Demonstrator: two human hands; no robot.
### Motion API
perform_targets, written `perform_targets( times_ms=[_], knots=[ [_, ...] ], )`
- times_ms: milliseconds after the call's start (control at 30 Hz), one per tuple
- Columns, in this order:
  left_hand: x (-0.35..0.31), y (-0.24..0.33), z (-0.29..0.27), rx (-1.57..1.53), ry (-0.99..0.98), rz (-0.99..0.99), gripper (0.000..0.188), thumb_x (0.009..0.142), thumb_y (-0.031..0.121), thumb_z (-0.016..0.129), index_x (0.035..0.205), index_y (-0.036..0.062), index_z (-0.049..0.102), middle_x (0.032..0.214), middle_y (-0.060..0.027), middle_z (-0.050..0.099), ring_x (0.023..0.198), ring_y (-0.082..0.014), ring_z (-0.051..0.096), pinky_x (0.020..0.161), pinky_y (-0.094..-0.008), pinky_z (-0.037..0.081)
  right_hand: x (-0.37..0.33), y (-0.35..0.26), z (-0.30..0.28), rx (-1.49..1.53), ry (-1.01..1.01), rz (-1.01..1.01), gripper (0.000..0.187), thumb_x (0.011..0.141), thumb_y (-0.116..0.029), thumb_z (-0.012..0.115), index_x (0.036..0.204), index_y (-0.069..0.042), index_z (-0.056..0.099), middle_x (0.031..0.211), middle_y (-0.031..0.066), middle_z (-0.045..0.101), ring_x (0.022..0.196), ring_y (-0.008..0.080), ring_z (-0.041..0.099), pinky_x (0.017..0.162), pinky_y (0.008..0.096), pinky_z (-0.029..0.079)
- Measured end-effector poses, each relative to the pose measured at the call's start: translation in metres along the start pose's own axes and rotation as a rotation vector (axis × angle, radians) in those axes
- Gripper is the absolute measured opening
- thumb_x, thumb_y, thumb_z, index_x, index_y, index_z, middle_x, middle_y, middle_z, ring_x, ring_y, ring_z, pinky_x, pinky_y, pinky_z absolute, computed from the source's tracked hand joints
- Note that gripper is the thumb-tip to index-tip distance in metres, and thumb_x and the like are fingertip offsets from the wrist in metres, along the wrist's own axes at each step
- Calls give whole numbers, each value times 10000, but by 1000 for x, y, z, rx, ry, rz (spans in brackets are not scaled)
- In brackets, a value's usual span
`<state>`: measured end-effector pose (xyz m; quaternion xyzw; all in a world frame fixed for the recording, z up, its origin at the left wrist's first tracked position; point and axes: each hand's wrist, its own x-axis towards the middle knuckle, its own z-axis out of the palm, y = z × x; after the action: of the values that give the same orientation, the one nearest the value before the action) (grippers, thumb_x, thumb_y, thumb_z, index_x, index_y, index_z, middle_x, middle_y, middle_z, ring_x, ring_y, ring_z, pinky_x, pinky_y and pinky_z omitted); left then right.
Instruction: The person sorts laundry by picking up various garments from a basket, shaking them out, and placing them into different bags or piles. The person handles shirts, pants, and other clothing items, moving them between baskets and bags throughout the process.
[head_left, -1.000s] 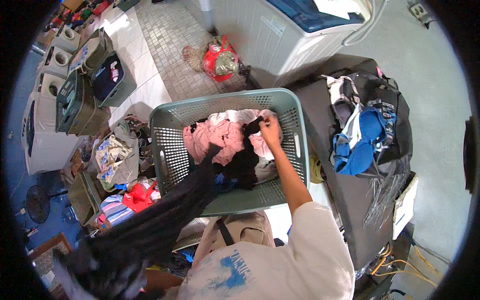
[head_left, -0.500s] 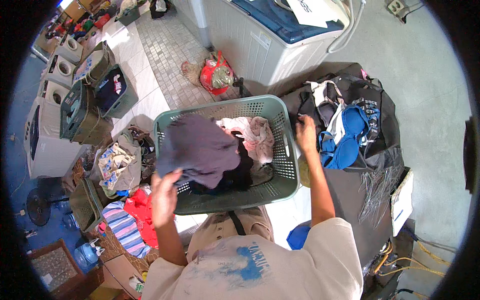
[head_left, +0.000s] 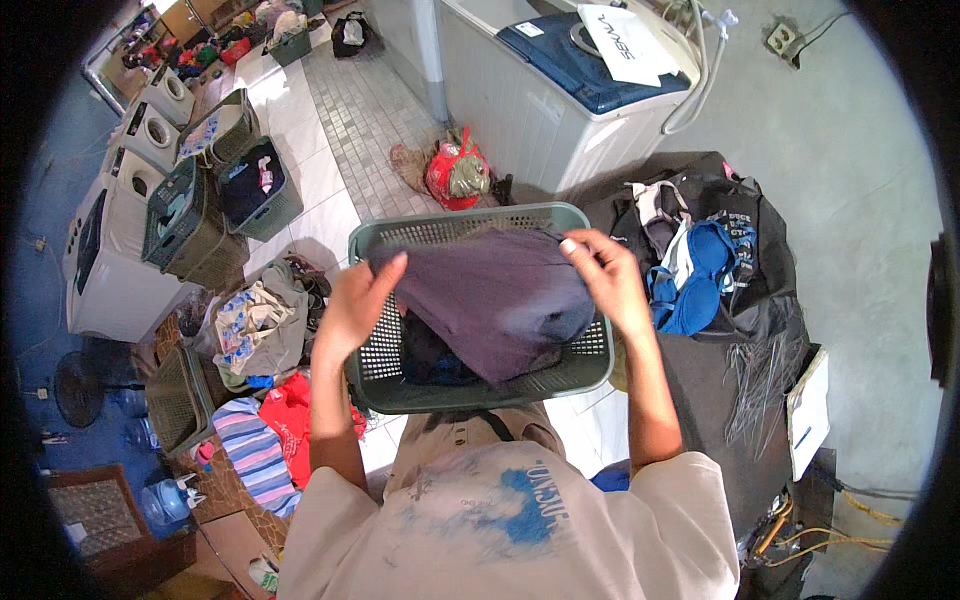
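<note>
A dark purple-grey garment [head_left: 490, 295] is stretched between my two hands above a green plastic laundry basket [head_left: 470, 400]. My left hand [head_left: 355, 305] grips its left edge, thumb on top. At its upper right corner, my right hand [head_left: 610, 280] pinches the cloth between thumb and fingers. Below the garment, dark clothes [head_left: 432, 352] show in the basket; the rest of its contents is covered. To the right of my right hand, a blue bra [head_left: 697, 280] and a pale bra [head_left: 660, 205] lie on a black bag [head_left: 770, 240].
A top-loading washing machine [head_left: 540, 120] stands beyond the basket. A red bag [head_left: 457, 175] sits on the floor beside it. On the left are stacked laundry baskets [head_left: 195, 235], front-loading washers [head_left: 150, 130], a clothes heap [head_left: 250, 325] and a striped cloth [head_left: 255, 450].
My right hand has left the basket's right side and taken hold of the garment's other end. The garment has moved right and spread out, covering the pink clothes.
</note>
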<state>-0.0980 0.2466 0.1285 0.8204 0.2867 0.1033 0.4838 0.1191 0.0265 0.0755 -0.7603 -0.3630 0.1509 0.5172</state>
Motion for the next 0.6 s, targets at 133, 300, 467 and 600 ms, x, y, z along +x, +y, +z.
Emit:
perform_targets(
  times_ms=[133,300,467,600],
  knots=[
    [-1,40,-15,-442,61,190,383,944,300,442,1027,-50,576,895,-21,616,804,-79,537,725,-245,437,12,-41,-18,73,74,19,267,820,-216,648,1039,-65,619,704,-21,498,668,78,444,659,230,405],
    [13,87,9,-519,-64,417,337,941,295,460,1011,-10,586,853,27,564,752,-52,476,724,-200,407,-5,-98,21,500,-441,-129,751,733,-131,700,1363,-91,294,1211,65,405,1046,155,443,914,322,388],
    [18,120,-5,-814,-11,255,389,916,359,480,1103,19,477,988,-94,601,901,-193,610,715,-369,524,-12,-105,71,152,-189,-367,873,665,-230,778,1326,25,269,1302,197,383,1227,294,377,1019,346,292],
    [13,132,-39,-948,127,587,334,903,355,509,984,34,472,887,-67,586,766,-169,620,637,-343,544,1,-36,98,79,-207,-258,782,662,-252,769,1260,55,370,1229,247,457,1190,338,420,986,360,334]
  ],
)
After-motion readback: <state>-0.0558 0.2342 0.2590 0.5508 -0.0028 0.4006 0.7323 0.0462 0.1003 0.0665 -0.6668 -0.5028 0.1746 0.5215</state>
